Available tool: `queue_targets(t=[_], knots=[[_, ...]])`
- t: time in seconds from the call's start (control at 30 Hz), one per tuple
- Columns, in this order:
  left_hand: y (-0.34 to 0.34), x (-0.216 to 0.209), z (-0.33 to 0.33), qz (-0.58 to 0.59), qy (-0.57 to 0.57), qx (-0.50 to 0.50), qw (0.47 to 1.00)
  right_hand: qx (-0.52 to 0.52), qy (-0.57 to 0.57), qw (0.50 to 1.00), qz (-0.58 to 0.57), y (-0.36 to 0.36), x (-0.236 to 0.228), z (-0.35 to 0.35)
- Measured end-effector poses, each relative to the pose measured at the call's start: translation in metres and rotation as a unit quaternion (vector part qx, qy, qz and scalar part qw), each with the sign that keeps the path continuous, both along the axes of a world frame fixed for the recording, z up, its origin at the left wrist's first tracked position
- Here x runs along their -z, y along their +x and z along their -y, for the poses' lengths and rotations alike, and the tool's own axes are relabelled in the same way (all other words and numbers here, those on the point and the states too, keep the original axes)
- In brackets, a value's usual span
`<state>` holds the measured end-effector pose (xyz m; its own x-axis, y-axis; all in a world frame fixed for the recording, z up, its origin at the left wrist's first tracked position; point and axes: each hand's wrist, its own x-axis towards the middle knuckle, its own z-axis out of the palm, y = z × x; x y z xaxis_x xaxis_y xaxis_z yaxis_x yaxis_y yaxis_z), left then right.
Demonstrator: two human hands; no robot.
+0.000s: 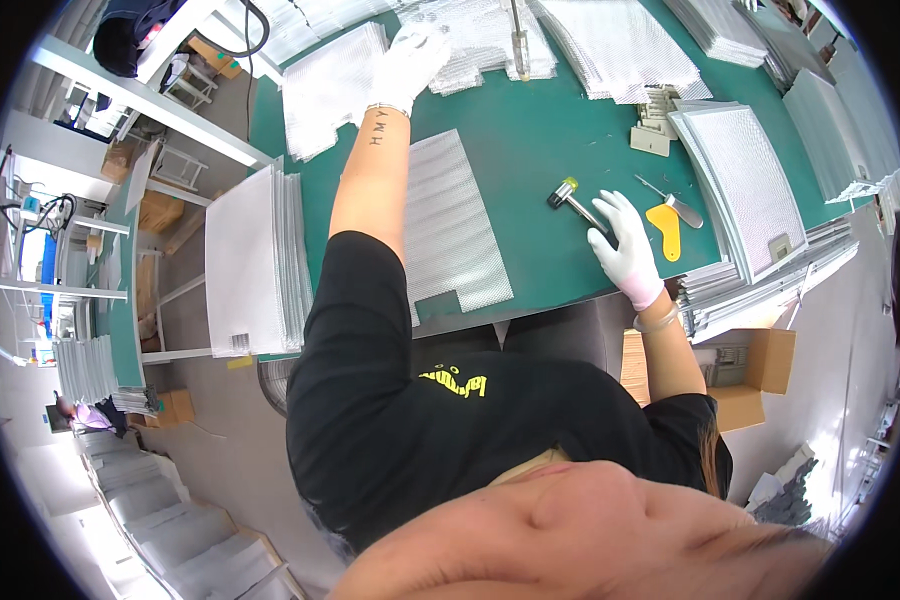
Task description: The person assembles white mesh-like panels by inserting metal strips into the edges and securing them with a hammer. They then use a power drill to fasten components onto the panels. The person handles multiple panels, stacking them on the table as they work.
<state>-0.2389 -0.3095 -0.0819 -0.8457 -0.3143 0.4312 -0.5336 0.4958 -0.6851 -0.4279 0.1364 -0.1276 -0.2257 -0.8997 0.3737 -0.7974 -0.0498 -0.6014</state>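
Note:
My left hand (411, 64), in a white glove, reaches to the far side of the green table. It rests at the pale perforated sheets (332, 85), its fingers appearing stretched out, though white on white blurs their tips. Below that forearm lies a single perforated sheet (454, 225) with a notch cut in its near edge. My right hand (627, 248), also gloved, is open near the front edge, fingers apart. Beside its thumb and forefinger is a small hammer (574, 203) with a yellow-green face; whether they touch the handle I cannot tell. A yellow scraper-like piece (665, 232) lies to its right.
A screwdriver-like tool (680, 208) with a grey handle lies beyond the yellow piece. Beige plastic parts (654, 122) sit farther back. Stacked panels stand at the right (755, 185) and left (255, 260) table edges. A cardboard box (770, 362) is below, at right.

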Motion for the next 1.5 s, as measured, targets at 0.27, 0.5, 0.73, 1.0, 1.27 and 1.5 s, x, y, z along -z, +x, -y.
queue_targets(t=[0.27, 0.5, 0.73, 1.0, 1.27, 1.5], knots=[[0.030, 0.001, -0.057, 0.045, 0.026, 0.105, 0.993, -0.007, -0.009, 0.999, 0.035, 0.008, 0.001, 0.005], [0.076, 0.026, -0.083, -0.330, 0.503, 0.230, 0.765, -0.014, -0.016, 0.994, 0.111, 0.018, -0.013, 0.019], [0.187, 0.005, -0.245, -0.583, 0.736, 0.287, 0.187, -0.108, -0.049, 0.812, 0.571, 0.056, -0.054, 0.041], [0.241, 0.033, -0.372, -0.632, 0.601, -0.060, 0.487, -0.035, 0.043, 0.985, 0.166, 0.139, -0.047, 0.044], [0.246, 0.057, -0.361, -0.471, 0.493, -0.184, 0.708, 0.002, 0.099, 0.994, 0.052, 0.152, -0.010, 0.060], [0.248, 0.069, -0.358, -0.415, 0.480, -0.198, 0.747, 0.018, 0.119, 0.993, 0.017, 0.152, 0.020, 0.063]])
